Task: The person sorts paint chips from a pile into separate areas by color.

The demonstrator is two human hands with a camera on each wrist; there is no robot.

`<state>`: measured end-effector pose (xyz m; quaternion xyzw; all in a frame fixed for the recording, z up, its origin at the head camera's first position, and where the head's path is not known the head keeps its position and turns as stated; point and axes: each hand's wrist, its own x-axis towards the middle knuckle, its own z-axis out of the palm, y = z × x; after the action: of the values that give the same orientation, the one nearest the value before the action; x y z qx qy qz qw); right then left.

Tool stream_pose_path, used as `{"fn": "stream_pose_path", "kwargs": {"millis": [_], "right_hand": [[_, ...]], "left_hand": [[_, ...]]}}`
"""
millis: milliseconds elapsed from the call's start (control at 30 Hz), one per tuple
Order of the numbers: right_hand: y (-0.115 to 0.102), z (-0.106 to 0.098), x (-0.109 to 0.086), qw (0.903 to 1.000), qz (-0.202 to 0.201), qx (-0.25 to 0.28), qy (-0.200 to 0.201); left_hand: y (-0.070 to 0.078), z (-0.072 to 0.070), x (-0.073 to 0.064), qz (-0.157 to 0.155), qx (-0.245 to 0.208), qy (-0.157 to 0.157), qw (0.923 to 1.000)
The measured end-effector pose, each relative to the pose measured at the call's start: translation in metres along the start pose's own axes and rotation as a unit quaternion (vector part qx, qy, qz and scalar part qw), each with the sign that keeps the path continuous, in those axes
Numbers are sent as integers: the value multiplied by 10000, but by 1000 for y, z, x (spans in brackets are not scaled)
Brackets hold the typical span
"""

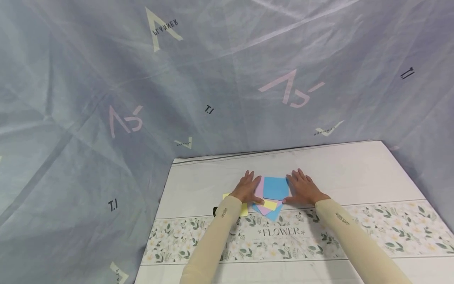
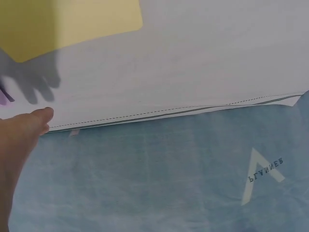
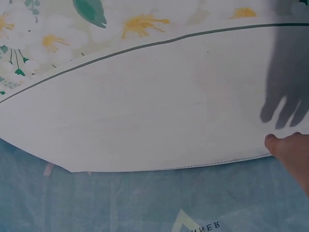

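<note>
Showing what the wrist views miss, the head view has the left hand (image 1: 246,188) and right hand (image 1: 303,188) pressed flat, fingers straight, flanking the coloured cards (image 1: 272,193).

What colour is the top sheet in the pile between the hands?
Light blue: the top sheet shows best in the head view.

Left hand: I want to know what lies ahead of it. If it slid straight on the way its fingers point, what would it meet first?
The left hand points away from the person. Ahead lies only bare white mat, then its far edge and the grey-blue cloth. Depth is unclear.
</note>
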<state>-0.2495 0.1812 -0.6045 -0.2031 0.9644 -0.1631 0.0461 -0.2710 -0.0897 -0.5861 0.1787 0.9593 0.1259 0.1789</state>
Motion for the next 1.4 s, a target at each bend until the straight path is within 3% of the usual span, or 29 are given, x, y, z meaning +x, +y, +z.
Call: {"fn": "stream_pose_path", "kwargs": {"millis": [300, 700, 1067, 1400], "right_hand": [[-4, -4, 2, 9992, 154, 246, -270], [-3, -3, 3, 9993, 160, 265, -218], [-1, 3, 7, 9982, 273, 450, -277], [0, 8, 8, 9993, 60, 351, 134]], "left_hand": [[8, -6, 13, 216, 493, -104, 9985], [13, -10, 26, 456, 955, -183, 9942], [11, -4, 33, 279, 849, -321, 9955], [16, -9, 32, 338, 928, -236, 9948]]}}
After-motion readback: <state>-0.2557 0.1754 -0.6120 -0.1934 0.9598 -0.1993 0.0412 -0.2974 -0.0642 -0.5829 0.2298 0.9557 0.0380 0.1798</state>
